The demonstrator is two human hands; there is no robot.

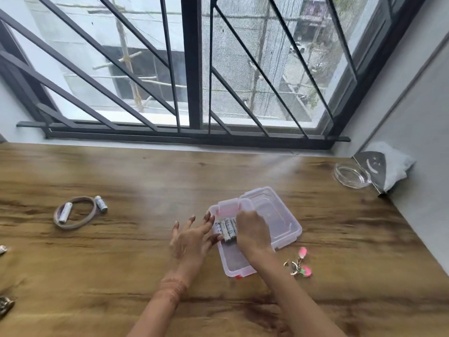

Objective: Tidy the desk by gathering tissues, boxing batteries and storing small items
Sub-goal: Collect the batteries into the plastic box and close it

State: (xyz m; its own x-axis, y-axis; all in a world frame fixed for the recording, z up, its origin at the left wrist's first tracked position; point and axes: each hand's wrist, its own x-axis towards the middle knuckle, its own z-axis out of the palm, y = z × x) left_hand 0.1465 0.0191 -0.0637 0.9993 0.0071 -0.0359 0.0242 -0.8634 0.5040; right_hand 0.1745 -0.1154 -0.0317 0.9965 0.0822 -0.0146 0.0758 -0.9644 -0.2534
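A clear plastic box [233,263] lies open on the wooden desk, its lid [279,215] folded out to the right. Several white batteries [227,229] lie side by side inside its far end. My right hand [252,233] rests over the batteries with curled fingers touching them; whether it grips one is hidden. My left hand [190,237] is spread flat against the box's left wall, fingertips by the batteries. Two more batteries [65,212] [101,203] lie far left, one inside a hair band [75,212]. White tissues [393,166] sit in a metal holder at the far right.
A keychain [300,263] with pink charms lies right of the box. A glass dish [352,175] stands by the metal holder [371,166]. Small metallic items [4,306] sit at the left edge. A barred window runs along the desk's far side.
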